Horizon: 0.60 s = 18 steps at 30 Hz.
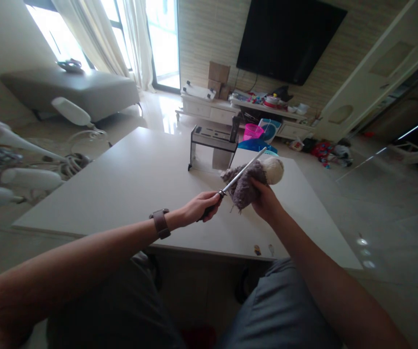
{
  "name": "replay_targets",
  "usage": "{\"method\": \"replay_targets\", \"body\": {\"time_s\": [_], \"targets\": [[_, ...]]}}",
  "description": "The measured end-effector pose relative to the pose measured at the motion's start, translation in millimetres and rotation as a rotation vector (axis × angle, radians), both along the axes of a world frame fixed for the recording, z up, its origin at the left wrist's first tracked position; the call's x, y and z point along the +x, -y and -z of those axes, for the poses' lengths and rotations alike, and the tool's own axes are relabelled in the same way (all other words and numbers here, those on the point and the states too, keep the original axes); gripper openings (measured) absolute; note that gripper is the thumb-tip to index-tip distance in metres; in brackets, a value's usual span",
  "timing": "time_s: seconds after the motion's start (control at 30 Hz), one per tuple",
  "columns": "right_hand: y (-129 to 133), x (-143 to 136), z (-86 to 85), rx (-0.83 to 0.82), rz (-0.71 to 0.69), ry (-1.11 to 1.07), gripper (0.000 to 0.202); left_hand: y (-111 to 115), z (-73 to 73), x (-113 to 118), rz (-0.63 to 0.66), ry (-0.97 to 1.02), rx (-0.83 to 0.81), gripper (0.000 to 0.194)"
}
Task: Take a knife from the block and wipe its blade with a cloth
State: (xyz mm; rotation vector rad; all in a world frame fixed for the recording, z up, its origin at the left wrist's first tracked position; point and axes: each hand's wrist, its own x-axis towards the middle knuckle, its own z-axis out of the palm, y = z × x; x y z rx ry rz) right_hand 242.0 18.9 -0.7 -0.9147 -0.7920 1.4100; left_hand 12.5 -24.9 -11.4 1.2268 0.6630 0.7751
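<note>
My left hand (202, 207), with a watch on its wrist, is closed around the dark handle of a sharpening steel (244, 170). The rod points up and to the right, away from me. My right hand (265, 199) grips a fluffy grey-brown cloth (247, 189), which is bunched up against the rod or just behind it; I cannot tell whether they touch. A round, cream, fuzzy thing (274, 170) sits at the cloth's far right end, perhaps joined to it. Both hands are above the white table (129, 189). Beyond them stands a knife block (213, 145) with dark handles at its top.
Two small items, one yellow and brown (257, 249) and one clear (271, 249), lie by the table's near edge. White chairs (30, 179) stand at the left. Behind the table are a pink basket (253, 131) and a cluttered TV cabinet (209, 110).
</note>
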Motion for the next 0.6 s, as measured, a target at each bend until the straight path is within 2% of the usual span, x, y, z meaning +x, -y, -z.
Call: {"method": "replay_targets", "body": {"time_s": [0.1, 0.2, 0.3, 0.43, 0.6], "targets": [[16.3, -24.6, 1.0, 0.01, -0.086, 0.049, 0.043, -0.2, 3.6, -0.4, 0.022, -0.014, -0.007, 0.052], [24.7, -38.6, 5.0, 0.018, -0.074, 0.086, 0.05, -1.1, 8.5, -1.9, 0.052, -0.034, -0.02, 0.053], [26.0, -42.9, 11.9, 0.018, -0.024, 0.119, 0.057, -1.3, 13.7, -3.7, 0.078, -0.056, -0.032, 0.052], [25.8, -45.0, 17.4, -0.004, 0.038, 0.152, 0.055, -0.4, 17.6, -2.6, 0.102, -0.088, -0.043, 0.051], [22.9, -44.1, 11.1, 0.039, 0.065, 0.112, 0.053, -1.1, 10.0, 1.4, 0.058, -0.007, -0.123, 0.044]]}}
